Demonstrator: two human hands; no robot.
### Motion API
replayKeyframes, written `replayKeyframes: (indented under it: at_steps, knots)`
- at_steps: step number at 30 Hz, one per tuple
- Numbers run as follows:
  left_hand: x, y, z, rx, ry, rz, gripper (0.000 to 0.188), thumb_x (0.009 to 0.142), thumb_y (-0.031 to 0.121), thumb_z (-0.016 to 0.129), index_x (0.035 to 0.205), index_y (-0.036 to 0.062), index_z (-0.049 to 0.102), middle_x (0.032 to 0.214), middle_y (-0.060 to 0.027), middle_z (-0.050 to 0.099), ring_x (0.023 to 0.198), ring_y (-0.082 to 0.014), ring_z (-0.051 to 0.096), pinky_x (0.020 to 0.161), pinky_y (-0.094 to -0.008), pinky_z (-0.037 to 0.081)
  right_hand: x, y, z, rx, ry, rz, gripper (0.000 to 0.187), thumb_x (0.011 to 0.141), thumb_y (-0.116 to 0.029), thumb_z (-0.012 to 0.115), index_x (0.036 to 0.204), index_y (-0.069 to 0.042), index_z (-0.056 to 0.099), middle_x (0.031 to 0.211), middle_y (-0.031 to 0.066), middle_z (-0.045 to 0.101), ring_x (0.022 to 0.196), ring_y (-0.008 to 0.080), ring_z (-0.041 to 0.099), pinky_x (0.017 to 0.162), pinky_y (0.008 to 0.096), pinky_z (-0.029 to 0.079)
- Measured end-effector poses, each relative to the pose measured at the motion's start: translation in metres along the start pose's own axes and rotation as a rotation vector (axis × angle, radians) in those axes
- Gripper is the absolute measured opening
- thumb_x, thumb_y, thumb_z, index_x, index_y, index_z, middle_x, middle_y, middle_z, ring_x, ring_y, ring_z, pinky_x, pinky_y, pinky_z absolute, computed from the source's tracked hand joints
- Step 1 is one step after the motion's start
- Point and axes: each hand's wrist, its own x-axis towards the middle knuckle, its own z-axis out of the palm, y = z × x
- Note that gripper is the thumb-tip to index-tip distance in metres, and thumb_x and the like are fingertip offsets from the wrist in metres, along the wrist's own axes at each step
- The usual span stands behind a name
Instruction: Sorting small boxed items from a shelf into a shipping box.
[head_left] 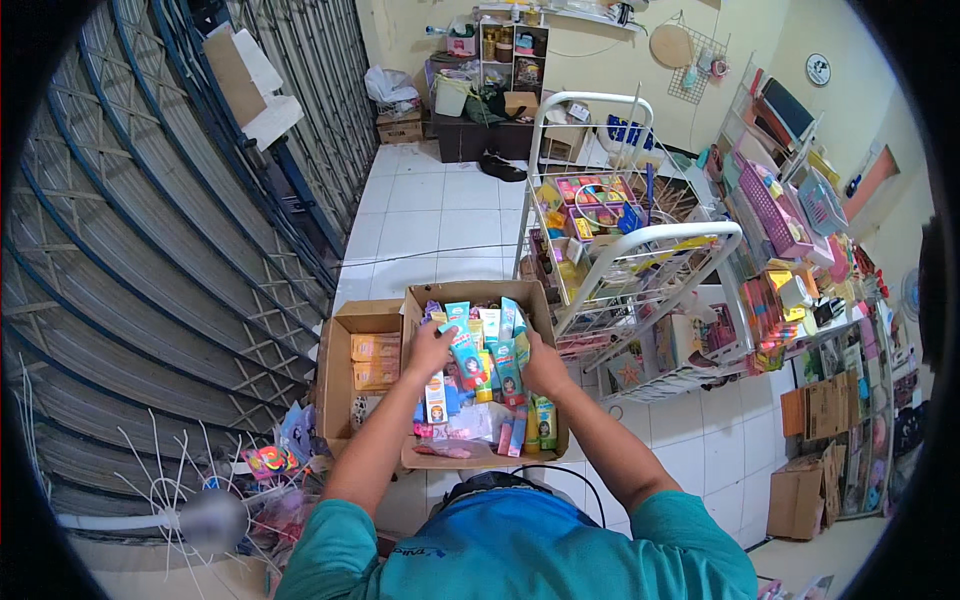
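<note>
1. Shutter bars (150, 250), grey and folding, fill our far left, with a white wire fan guard (190, 500) below them and small bright packets (270, 462) lying just beside it.
2. Next to the right we see two open cardboard boxes touching side by side on the white tiled floor (430, 210): the left box (335, 380) holds orange packs (375, 360), the right box (478, 292) is crammed with tubes and small cartons.
3. Our left hand (430, 350) reaches into the right box, fingers curled partly closed around the lower end of a light blue tube (463, 345) that stands upright among the others.
4. Our right hand (545, 368) lies over the right side of the same box, fingers bent down among the tubes (508, 370); we cannot tell whether it grips any one of them.
5. Further right stands a white wire rack (640, 250), its trays full of coloured packets, close against the right box's far corner.
6. Beyond it, shelves of goods (790, 230) line the wall, and more brown cartons (810, 470) sit at the far right.
7. We count two hands, two open boxes before us, one rack; the tubes are too crowded for us to count.
</note>
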Motion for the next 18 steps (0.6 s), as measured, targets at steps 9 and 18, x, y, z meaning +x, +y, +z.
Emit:
replayKeyframes:
  at_steps: [9, 18]
  knots:
    - [0.067, 0.022, -0.057, 0.311, -0.178, 0.109, 0.029, 0.085, 0.017, 0.081, 0.107, 0.0028, 0.069, 0.107, -0.0163, 0.074, 0.103, -0.0331, 0.07, 0.09, -0.0428, 0.055, 0.059, -0.048, 0.022, 0.3, 0.029, -0.011, 0.051, 0.086, -0.018, 0.076, 0.132, -0.002, 0.061, 0.115, 0.0229, 0.073, 0.106, 0.038, 0.071, 0.094, 0.0447, 0.056]
    - [0.072, 0.046, -0.042, 0.583, -0.241, 0.319, 0.027, 0.083, 0.005, 0.076, 0.108, 0.0047, 0.066, 0.109, -0.021, 0.071, 0.106, -0.0403, 0.067, 0.093, -0.0464, 0.053, 0.096, -0.062, 0.093, 0.281, 0.091, 0.124, 0.052, 0.083, -0.019, 0.081, 0.13, -0.003, 0.065, 0.111, 0.021, 0.075, 0.104, 0.0354, 0.073, 0.094, 0.0421, 0.056]
